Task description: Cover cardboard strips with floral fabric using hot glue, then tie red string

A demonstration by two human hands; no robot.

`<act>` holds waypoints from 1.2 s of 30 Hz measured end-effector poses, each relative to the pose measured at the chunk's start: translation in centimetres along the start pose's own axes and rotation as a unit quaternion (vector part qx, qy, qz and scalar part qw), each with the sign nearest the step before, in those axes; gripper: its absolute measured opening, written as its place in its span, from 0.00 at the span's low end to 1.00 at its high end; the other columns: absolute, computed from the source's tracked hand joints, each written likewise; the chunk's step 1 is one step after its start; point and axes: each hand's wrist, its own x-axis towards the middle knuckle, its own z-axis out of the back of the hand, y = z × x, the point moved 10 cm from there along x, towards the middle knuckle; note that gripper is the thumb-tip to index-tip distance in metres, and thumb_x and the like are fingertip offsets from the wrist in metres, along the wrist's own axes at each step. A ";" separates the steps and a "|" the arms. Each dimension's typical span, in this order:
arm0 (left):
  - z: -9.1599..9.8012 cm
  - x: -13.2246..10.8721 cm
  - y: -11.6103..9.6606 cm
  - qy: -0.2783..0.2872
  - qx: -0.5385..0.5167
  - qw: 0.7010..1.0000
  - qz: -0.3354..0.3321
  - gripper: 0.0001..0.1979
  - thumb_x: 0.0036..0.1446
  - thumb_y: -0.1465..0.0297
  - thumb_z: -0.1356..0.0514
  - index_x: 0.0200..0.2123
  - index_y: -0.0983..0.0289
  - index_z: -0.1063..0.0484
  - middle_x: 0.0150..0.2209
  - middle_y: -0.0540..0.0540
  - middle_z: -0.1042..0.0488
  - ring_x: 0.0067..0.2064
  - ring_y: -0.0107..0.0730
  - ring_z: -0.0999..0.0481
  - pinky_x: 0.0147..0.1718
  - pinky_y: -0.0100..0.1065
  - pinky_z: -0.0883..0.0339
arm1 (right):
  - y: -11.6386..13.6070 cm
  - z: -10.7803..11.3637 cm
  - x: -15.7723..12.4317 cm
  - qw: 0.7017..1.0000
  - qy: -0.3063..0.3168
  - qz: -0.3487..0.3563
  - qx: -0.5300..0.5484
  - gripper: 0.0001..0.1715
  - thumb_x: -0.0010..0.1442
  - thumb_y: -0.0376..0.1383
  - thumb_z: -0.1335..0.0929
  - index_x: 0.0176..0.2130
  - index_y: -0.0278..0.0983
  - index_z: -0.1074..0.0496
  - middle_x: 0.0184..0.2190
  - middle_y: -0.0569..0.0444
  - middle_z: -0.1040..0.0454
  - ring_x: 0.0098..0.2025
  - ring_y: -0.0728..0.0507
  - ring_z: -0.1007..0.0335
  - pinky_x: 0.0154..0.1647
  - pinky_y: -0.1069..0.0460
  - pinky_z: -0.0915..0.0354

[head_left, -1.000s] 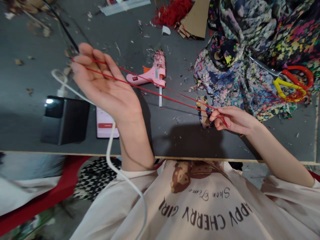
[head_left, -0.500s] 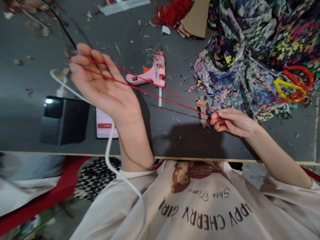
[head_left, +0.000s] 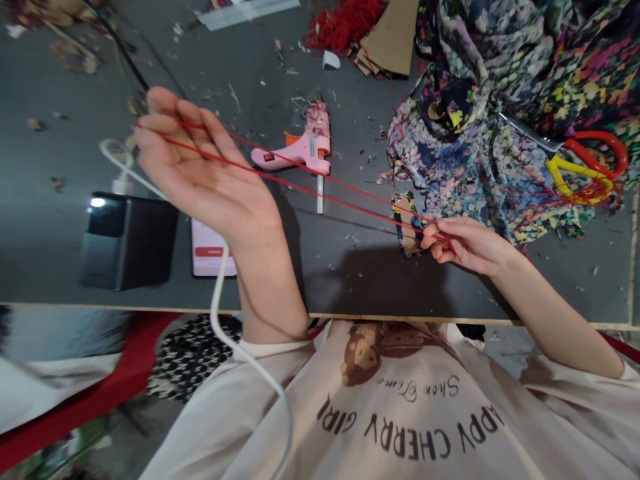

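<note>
On the left, my left hand (head_left: 210, 177) is held palm up with its fingers curled. The thumb and forefinger come together on a red string (head_left: 295, 186), while the other fingers are loosely bent. Two taut strands of it run across to my right hand (head_left: 463, 243), which pinches them between thumb and fingers. A short tail hangs out over the right palm. Under the strands lie a pink glue gun (head_left: 305, 143) with a clear glue stick and a small cardboard piece (head_left: 407, 227) edged in floral cloth, close to the right fingertips.
Crumpled floral fabric (head_left: 480, 133) fills the upper right, with red-and-yellow-handled scissors (head_left: 595, 167) on it. Red thread (head_left: 345, 25) and cardboard (head_left: 390, 40) lie at the back. A power bank (head_left: 127, 240), a phone (head_left: 213, 250) and a white cable (head_left: 217, 293) are at left.
My left hand has shifted slightly to the left, with the string still stretched between both hands. My right hand has barely moved.
</note>
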 end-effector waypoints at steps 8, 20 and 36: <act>-0.4 -0.8 -1.4 0.021 0.097 0.995 0.020 0.25 0.66 0.52 0.54 0.58 0.60 0.37 0.69 0.43 0.40 0.75 0.39 0.58 0.70 0.51 0.48 | 0.4 0.2 -0.2 0.999 -0.028 0.016 0.006 0.05 0.55 0.31 0.25 0.34 0.30 0.19 0.28 0.50 0.16 0.25 0.49 0.20 0.26 0.60 0.24; -1.5 -1.1 -2.2 -0.019 0.047 0.998 0.044 0.18 0.58 0.53 0.50 0.47 0.55 0.33 0.60 0.36 0.29 0.71 0.26 0.45 0.70 0.41 0.44 | 0.2 0.4 -0.5 0.999 -0.031 0.009 -0.002 0.12 0.57 0.26 0.28 0.43 0.32 0.23 0.31 0.51 0.16 0.28 0.49 0.18 0.28 0.59 0.22; -6.8 -6.7 -1.8 0.114 0.076 0.971 0.197 0.07 0.59 0.65 0.39 0.36 0.63 0.27 0.50 0.50 0.23 0.54 0.34 0.25 0.55 0.42 0.32 | -0.4 -0.4 -2.9 0.990 0.017 -0.084 -0.110 0.11 0.46 0.35 0.21 0.30 0.31 0.20 0.24 0.49 0.18 0.23 0.45 0.20 0.22 0.58 0.25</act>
